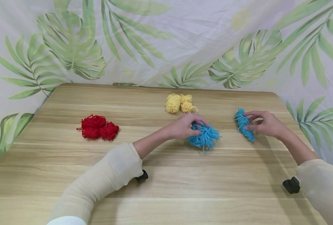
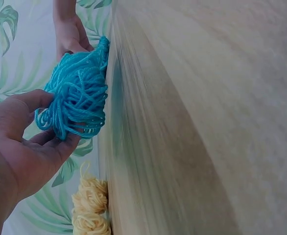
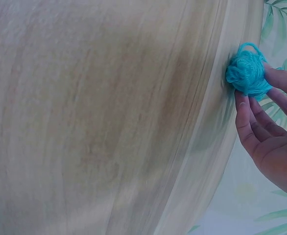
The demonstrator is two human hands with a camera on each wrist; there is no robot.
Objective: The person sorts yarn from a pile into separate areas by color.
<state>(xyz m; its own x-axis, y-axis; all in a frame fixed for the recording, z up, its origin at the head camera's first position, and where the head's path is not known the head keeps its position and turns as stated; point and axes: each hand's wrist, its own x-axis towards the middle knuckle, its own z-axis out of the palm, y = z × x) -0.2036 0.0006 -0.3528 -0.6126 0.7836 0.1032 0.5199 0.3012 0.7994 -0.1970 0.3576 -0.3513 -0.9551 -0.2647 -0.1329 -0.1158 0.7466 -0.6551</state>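
Observation:
My left hand [image 1: 187,126] pinches a loose, round bundle of blue yarn [image 1: 205,137] between thumb and fingers, right of the table's middle. In the left wrist view that blue bundle [image 2: 77,93] shows many loops between the thumb and the fingers below. Farther right, my right hand [image 1: 264,123] holds a longer, tighter blue yarn skein [image 1: 243,125], which lies slanted. The right wrist view shows this skein [image 3: 249,73] end-on, with thumb and fingertips on its sides. A gap of bare wood separates the two blue pieces.
Two yellow yarn bundles [image 1: 178,103] lie side by side near the table's back edge. Red yarn bundles [image 1: 99,127] sit together at the left. A leaf-print cloth [image 1: 155,40] hangs behind the wooden table [image 1: 183,181].

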